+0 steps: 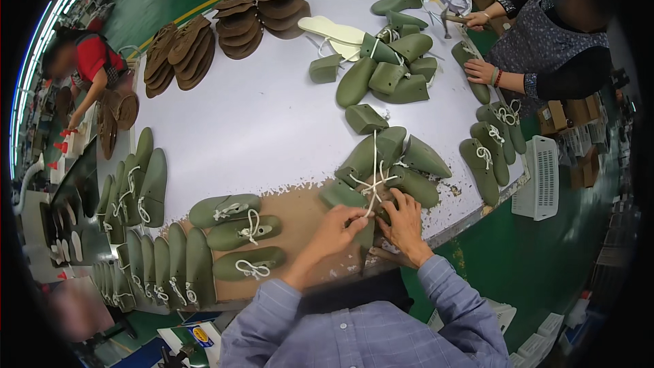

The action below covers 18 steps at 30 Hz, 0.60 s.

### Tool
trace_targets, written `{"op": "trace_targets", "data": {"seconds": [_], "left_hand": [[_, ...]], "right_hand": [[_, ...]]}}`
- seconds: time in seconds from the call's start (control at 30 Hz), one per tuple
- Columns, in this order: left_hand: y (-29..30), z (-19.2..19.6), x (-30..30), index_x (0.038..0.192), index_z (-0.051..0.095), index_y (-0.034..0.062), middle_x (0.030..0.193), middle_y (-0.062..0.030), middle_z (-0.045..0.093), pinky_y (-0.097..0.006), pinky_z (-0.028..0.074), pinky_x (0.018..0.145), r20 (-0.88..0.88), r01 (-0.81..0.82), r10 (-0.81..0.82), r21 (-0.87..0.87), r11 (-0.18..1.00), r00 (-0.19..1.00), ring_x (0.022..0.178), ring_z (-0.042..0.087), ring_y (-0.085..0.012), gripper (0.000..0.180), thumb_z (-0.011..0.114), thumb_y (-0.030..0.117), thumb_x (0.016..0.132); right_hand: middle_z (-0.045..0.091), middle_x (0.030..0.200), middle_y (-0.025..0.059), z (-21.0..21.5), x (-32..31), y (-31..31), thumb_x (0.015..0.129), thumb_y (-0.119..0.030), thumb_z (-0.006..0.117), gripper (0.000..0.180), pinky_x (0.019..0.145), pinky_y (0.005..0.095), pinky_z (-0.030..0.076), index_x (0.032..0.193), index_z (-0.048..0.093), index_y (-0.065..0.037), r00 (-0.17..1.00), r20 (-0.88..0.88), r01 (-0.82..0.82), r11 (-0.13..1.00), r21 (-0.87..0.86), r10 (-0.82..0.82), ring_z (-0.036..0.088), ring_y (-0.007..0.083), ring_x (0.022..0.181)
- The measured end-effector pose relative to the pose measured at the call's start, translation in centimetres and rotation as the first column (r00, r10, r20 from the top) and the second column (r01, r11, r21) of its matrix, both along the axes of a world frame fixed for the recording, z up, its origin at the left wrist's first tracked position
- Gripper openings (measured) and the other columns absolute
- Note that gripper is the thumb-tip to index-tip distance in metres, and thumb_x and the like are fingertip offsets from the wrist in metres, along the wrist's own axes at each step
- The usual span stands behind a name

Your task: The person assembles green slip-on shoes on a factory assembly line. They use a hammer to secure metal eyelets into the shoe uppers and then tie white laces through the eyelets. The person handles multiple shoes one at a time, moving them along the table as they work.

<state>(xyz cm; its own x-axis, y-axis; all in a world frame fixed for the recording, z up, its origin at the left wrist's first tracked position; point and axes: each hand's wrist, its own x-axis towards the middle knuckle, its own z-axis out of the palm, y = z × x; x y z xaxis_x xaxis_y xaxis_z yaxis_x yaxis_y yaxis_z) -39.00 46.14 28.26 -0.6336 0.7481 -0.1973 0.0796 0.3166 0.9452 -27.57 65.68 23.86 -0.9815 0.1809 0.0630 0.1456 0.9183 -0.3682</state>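
At the front edge of the table, my left hand [335, 230] is closed, thumb and fingertips pinching a white cord [375, 160]. The cord runs up from the fingers over a cluster of green shoe lasts. My right hand [405, 223] curls its fingers over a green shoe last [366, 237] standing between both hands. Part of that last is hidden by the fingers. Just beyond lie loose lasts, among them one pointed last [426, 157] and a block-like last piece [366, 119].
Corded lasts [248, 264] line the left front of the table [225, 123]. Stacks of brown shoe uppers [238, 27] stand at the back. On the right, a co-worker holds a hammer [447, 22] and steadies a last. Beside the table is a white plastic basket [545, 177].
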Motion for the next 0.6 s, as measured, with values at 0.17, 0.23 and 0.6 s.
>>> {"op": "trace_targets", "data": {"seconds": [0.17,0.23,0.6], "left_hand": [[2.8,0.8,-2.7,0.111,0.073,0.0064,0.097,-0.0072,0.071,-0.037,0.053,0.08,0.282,-0.056,0.028,0.091,0.994,0.959,0.087,0.063,-0.0199,0.022,0.064,0.023,0.1],[3.7,-1.3,-3.2,0.112,0.07,0.0049,0.095,-0.0061,0.069,-0.036,0.054,0.079,0.805,-0.446,0.159,0.142,0.883,0.572,0.086,0.063,-0.0185,0.022,0.063,0.023,0.101],[9.3,-1.8,1.9,0.109,0.072,0.0027,0.103,-0.0155,0.071,-0.039,0.053,0.088,-0.144,-0.208,0.224,0.119,0.971,0.964,0.099,0.067,-0.0317,0.019,0.066,0.011,0.093]], "right_hand": [[0.051,0.136,0.0191,-0.2,0.5,1.1,0.072,-0.018,0.083,0.054,0.1,0.051,0.041,0.12,0.059,-0.009,0.997,0.015,0.079,0.951,-0.297,-0.078,0.05,0.042,0.121],[0.053,0.133,0.0214,-0.5,1.3,1.2,0.072,-0.019,0.083,0.059,0.1,0.0511,0.043,0.122,0.057,-0.006,0.993,-0.006,0.104,0.915,-0.39,-0.116,0.052,0.0436,0.119],[0.054,0.124,0.0237,3.8,0.8,-1.2,0.072,-0.021,0.083,0.059,0.096,0.049,0.045,0.121,0.056,-0.001,0.979,-0.033,0.151,0.82,-0.552,-0.202,0.053,0.0441,0.114]]}}
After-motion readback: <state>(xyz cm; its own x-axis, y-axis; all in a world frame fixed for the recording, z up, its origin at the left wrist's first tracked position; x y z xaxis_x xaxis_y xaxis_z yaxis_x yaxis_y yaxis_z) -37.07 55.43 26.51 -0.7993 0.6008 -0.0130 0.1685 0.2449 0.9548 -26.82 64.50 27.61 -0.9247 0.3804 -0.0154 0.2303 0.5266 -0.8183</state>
